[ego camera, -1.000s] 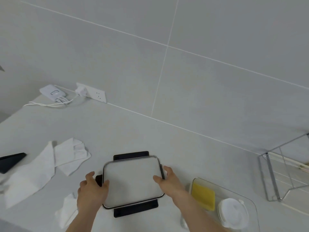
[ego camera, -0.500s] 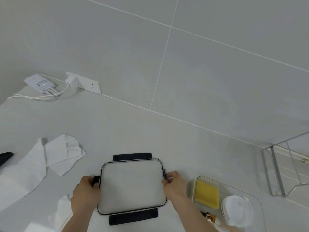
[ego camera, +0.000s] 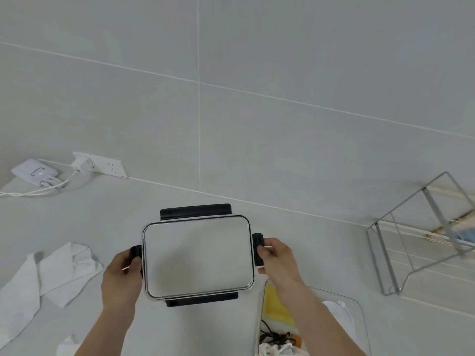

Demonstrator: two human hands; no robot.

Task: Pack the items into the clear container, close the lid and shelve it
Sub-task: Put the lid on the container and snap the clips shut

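so the packing looks mostly done, judging by how things lie. the clear container (ego camera: 312, 327) sits on the counter (ego camera: 321, 253) at the lower right, open on top, with a yellow pad (ego camera: 276, 305), a dark tangle of cord (ego camera: 276, 339) and something white (ego camera: 339, 310) inside it. the lid (ego camera: 198, 255), a clear panel with black latch flaps on all four sides, is not on it yet; it is just left of the container, held level between both hands. the left hand (ego camera: 120, 277) grasps the flap on the lid's left edge, the right hand (ego camera: 279, 262) grasps the flap on its right edge, fingers curled around each. what is left: setting the lid onto the container, pressing the four latches down, and shelving it, probably on the wire rack (ego camera: 416, 237) at the right. whether the white cloths (ego camera: 51, 273) on the left belong in the container too, i cannot tell.
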